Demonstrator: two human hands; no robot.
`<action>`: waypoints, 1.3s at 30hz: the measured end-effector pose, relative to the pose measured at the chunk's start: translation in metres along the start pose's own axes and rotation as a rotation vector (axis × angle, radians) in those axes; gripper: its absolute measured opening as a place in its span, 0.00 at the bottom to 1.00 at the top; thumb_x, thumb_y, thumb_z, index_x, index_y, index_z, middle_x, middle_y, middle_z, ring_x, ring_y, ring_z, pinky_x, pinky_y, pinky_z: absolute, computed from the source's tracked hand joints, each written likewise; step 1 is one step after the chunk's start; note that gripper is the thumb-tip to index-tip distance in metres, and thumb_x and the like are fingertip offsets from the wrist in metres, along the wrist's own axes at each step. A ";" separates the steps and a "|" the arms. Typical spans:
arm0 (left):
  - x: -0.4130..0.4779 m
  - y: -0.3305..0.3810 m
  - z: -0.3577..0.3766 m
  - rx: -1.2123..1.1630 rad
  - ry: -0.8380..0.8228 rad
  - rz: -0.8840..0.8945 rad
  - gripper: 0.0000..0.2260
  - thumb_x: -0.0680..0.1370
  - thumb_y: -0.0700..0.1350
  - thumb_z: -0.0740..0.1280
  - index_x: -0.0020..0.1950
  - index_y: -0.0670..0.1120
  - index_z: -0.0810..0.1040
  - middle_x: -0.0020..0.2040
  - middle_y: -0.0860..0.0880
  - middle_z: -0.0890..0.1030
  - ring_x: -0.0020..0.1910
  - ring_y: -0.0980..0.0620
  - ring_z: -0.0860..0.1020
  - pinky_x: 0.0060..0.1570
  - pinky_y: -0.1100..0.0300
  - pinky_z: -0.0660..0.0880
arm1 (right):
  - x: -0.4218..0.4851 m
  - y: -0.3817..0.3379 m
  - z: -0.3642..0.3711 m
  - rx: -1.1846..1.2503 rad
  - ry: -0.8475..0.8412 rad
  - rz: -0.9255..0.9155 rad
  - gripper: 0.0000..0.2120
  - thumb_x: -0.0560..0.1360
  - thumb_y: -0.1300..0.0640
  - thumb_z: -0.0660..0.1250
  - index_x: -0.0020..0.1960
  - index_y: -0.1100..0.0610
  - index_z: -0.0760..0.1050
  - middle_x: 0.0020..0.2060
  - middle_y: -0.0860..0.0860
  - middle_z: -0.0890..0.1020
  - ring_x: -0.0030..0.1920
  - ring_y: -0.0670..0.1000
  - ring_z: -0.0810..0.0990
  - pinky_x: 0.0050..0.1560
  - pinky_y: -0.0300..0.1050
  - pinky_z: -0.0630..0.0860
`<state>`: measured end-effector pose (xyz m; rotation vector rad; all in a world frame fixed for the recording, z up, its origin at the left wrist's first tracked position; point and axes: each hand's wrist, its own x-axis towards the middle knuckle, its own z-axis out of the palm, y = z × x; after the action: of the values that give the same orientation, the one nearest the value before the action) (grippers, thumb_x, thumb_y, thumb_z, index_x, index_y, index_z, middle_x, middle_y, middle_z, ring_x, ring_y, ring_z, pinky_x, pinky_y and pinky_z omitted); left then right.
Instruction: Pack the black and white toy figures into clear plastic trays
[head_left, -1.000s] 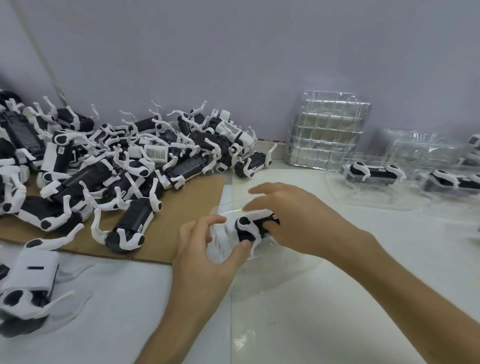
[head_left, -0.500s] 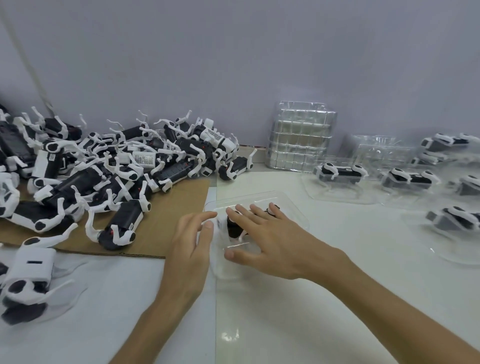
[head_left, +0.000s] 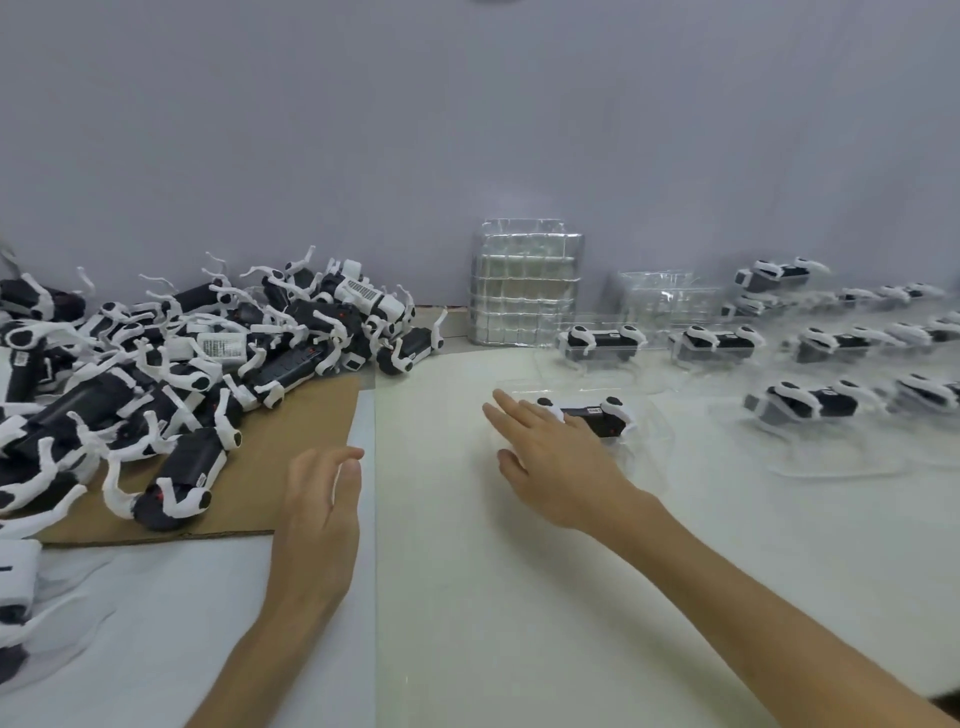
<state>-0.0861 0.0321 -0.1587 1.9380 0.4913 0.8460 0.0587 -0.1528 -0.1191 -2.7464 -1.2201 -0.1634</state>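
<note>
A black and white toy figure (head_left: 597, 418) lies in a clear plastic tray (head_left: 652, 441) on the white table, right of centre. My right hand (head_left: 556, 457) rests flat on the tray's left part with straight fingers, touching the figure. Over the table near the cardboard edge my left hand (head_left: 319, 499) hangs with relaxed fingers and holds nothing. A big heap of loose figures (head_left: 171, 364) covers the brown cardboard (head_left: 291, 457) at the left. Several packed trays with figures (head_left: 810, 405) stand at the right.
A stack of bare clear trays (head_left: 524, 288) stands upright against the grey wall, with more loose trays (head_left: 665, 301) to its right. Two packed trays (head_left: 602, 345) sit just behind the one under my hand. Another figure (head_left: 15, 587) lies at the left edge.
My right hand slid the tray with the figure to the right, toward the packed trays. My left hand let go of the tray and drew back to the left.
</note>
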 end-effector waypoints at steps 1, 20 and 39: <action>0.000 -0.001 0.000 0.009 -0.001 0.002 0.19 0.76 0.56 0.53 0.57 0.51 0.78 0.58 0.55 0.71 0.55 0.75 0.68 0.51 0.78 0.62 | -0.004 0.013 -0.002 -0.017 -0.010 0.040 0.25 0.84 0.51 0.50 0.80 0.48 0.52 0.81 0.45 0.50 0.79 0.50 0.54 0.75 0.57 0.56; 0.000 -0.001 -0.001 0.014 -0.012 -0.011 0.17 0.78 0.54 0.55 0.55 0.48 0.78 0.61 0.49 0.72 0.54 0.78 0.66 0.54 0.64 0.63 | -0.032 0.141 -0.019 -0.024 0.016 0.209 0.25 0.84 0.52 0.51 0.80 0.43 0.52 0.79 0.38 0.51 0.77 0.42 0.57 0.78 0.47 0.48; -0.008 -0.008 0.002 0.642 -0.246 0.150 0.13 0.81 0.50 0.61 0.66 0.56 0.74 0.71 0.57 0.70 0.70 0.55 0.68 0.64 0.58 0.58 | -0.013 0.147 -0.022 0.051 0.009 0.202 0.21 0.83 0.51 0.57 0.75 0.43 0.64 0.79 0.40 0.54 0.59 0.40 0.75 0.77 0.52 0.47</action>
<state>-0.0899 0.0299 -0.1687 2.6555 0.5127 0.5617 0.1585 -0.2637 -0.1110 -2.7982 -0.9234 -0.1221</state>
